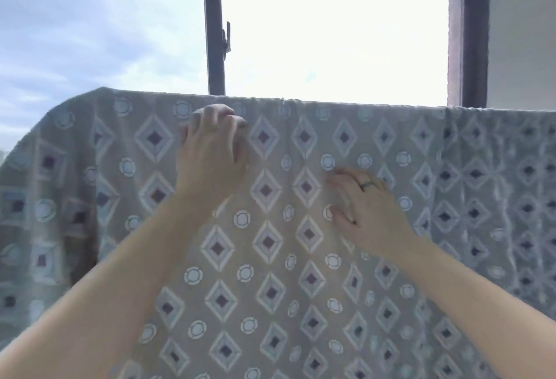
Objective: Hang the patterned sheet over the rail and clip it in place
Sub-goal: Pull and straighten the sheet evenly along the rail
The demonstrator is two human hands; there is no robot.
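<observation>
Head view: left fingers (210, 115) curl against the draped patterned sheet (270, 258).

L grip (210, 150) raised, fingers curled on sheet (270, 294); R grip (365, 207) lower, fingers spread flat.

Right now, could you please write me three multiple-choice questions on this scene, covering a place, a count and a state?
1. Which hand is nearer the top fold of the patterned sheet? A left hand B right hand C both level
2. The right hand wears: A no ring B one ring C three rings
3. The sheet is: A hanging draped B folded flat C rolled up
Answers: 1 A, it sits just under the fold; 2 B, one ring on a finger; 3 A, it falls from a top fold.
</observation>
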